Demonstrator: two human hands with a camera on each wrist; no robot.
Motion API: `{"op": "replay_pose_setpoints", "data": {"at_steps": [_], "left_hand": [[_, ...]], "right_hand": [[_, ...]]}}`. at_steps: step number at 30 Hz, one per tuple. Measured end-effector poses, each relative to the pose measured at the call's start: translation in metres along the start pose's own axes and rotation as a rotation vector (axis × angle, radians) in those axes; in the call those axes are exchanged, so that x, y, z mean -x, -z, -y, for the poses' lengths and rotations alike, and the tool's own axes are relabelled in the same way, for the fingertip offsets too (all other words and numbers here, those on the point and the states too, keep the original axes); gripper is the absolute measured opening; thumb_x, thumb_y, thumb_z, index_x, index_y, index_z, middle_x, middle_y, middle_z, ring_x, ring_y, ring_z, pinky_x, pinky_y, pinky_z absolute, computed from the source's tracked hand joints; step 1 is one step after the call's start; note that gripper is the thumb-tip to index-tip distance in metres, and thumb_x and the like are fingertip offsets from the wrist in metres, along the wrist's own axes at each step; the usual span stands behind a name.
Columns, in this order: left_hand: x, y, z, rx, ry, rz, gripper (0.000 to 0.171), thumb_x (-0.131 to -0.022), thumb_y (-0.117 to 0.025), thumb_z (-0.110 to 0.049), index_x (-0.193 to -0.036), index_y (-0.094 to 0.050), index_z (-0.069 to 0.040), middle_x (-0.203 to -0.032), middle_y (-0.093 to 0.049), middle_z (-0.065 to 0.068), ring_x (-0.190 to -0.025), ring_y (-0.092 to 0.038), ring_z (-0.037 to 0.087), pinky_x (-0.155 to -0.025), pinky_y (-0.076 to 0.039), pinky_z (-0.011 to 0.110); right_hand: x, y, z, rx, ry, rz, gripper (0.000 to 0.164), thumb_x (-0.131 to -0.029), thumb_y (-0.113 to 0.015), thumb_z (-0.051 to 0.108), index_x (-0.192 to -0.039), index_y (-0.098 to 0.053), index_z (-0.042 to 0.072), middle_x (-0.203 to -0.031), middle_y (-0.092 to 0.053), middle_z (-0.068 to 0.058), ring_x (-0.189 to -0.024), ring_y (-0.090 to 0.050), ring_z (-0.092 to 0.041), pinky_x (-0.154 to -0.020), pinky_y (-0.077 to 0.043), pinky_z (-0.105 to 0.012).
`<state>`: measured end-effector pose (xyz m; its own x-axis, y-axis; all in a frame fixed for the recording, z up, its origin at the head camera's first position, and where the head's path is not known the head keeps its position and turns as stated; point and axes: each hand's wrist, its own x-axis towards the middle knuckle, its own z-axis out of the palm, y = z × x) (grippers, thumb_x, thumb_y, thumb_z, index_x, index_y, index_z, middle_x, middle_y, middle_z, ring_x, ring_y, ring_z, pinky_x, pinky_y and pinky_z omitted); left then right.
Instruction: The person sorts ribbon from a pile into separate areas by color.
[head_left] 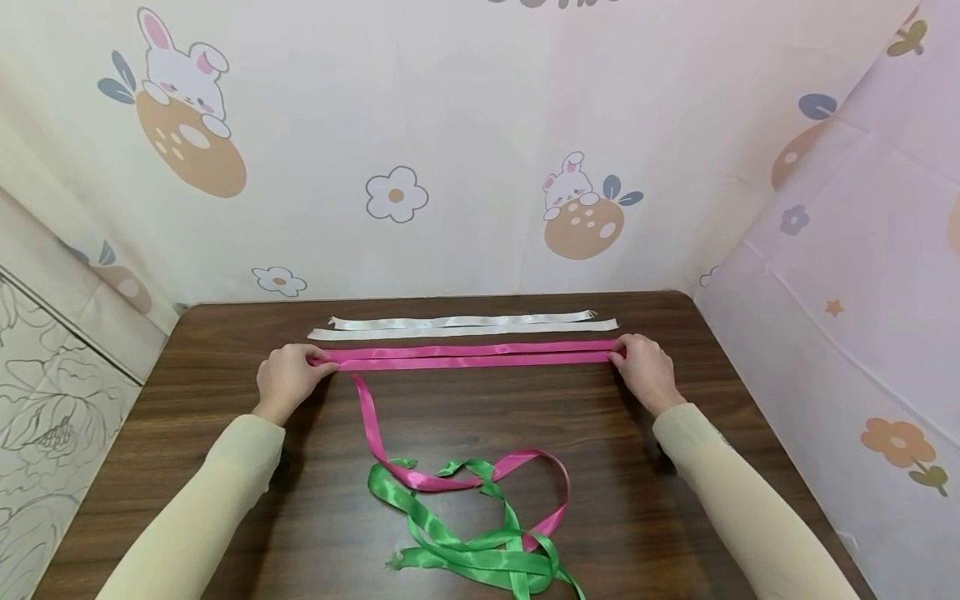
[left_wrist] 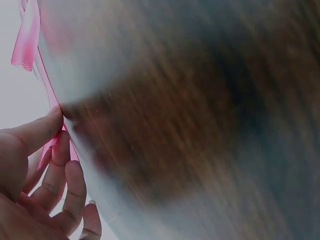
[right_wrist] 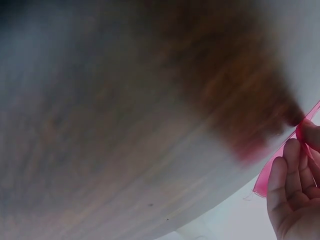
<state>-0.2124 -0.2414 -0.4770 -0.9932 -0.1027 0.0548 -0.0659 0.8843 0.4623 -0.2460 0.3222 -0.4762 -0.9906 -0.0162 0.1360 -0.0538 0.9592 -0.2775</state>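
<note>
Two pink satin ribbons run side by side across the table, pulled straight between my hands. At their left ends my left hand pinches pink ribbon with thumb and fingertips; the left wrist view shows the thumb right at the ribbon's edge. The right hand pinches the ribbon's right end. In the right wrist view, a pink ribbon tip sticks out past the fingers. Just behind lie two white ribbons, straight and roughly parallel to the pink ones.
In front of the stretched ribbons, a loose pink ribbon curls over a tangled pile of green ribbon. All lie on a dark wood table. A patterned curtain hangs along the table's back edge, and more cloth hangs at the right.
</note>
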Motion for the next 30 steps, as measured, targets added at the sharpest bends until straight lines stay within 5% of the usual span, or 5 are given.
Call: {"op": "replay_pose_setpoints", "data": {"at_steps": [18, 30], "left_hand": [[0.004, 0.008, -0.003, -0.007, 0.054, -0.017, 0.034, -0.086, -0.084, -0.034, -0.104, -0.08, -0.006, -0.088, -0.077, 0.015, -0.076, -0.065, 0.032, -0.056, -0.042, 0.037], [0.002, 0.025, -0.01, 0.015, -0.002, -0.138, 0.022, -0.087, -0.082, -0.026, -0.099, -0.08, -0.007, -0.094, -0.08, 0.014, -0.087, -0.071, 0.039, -0.067, -0.051, 0.05]], "right_hand": [[0.001, 0.006, -0.006, 0.022, -0.068, 0.0, 0.028, -0.098, -0.071, 0.029, -0.105, -0.072, 0.003, -0.104, -0.071, -0.021, -0.088, -0.069, -0.038, -0.07, -0.052, -0.058], [0.001, 0.026, -0.01, 0.017, -0.073, -0.062, 0.028, -0.097, -0.072, 0.029, -0.102, -0.071, 0.002, -0.104, -0.067, -0.021, -0.087, -0.067, -0.039, -0.069, -0.049, -0.058]]}}
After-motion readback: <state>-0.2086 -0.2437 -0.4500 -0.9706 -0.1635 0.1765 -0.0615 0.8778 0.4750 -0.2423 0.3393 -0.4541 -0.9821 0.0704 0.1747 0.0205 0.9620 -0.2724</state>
